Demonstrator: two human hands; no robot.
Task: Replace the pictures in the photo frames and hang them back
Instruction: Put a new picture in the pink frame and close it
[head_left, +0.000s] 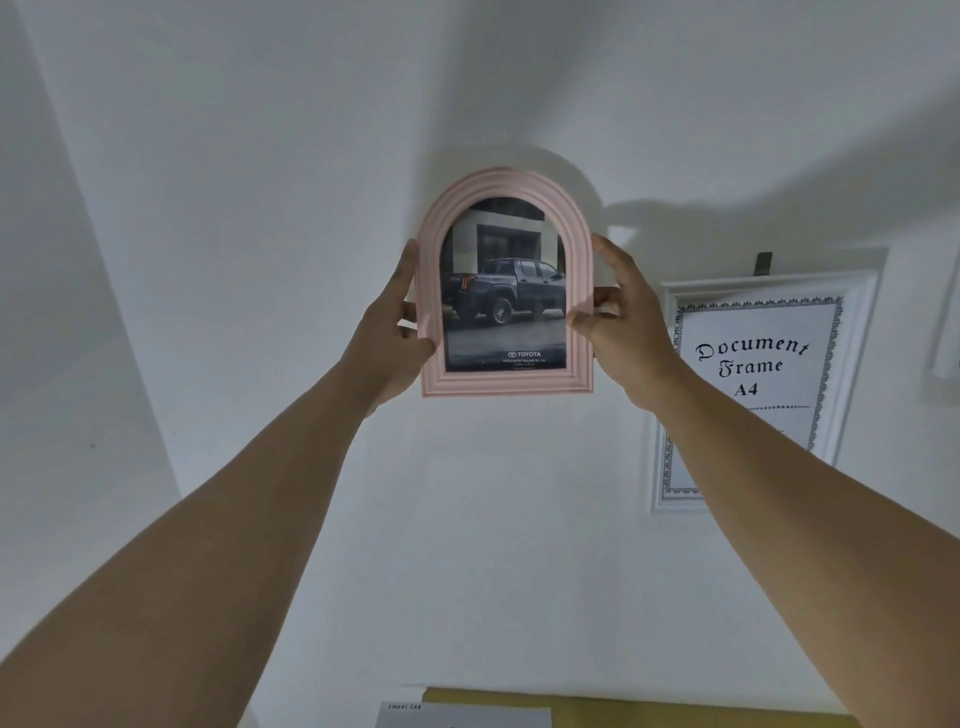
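Note:
A pink arched photo frame (506, 384) is held upright against the white wall (260, 208) at arm's length. It shows a picture of a dark pickup truck (504, 291) with a Toyota logo below. My left hand (392, 332) grips its left edge, thumb on the front. My right hand (621, 317) grips the right edge, thumb on the front rim and fingers behind. Whatever the frame hangs on is hidden behind it.
A white rectangular frame (852, 291) reading "Document Frame A4" hangs to the right from a dark hook (763, 264). Part of another white frame (948, 332) shows at the far right edge. Below, a yellow surface (675, 712) holds a printed sheet (462, 717).

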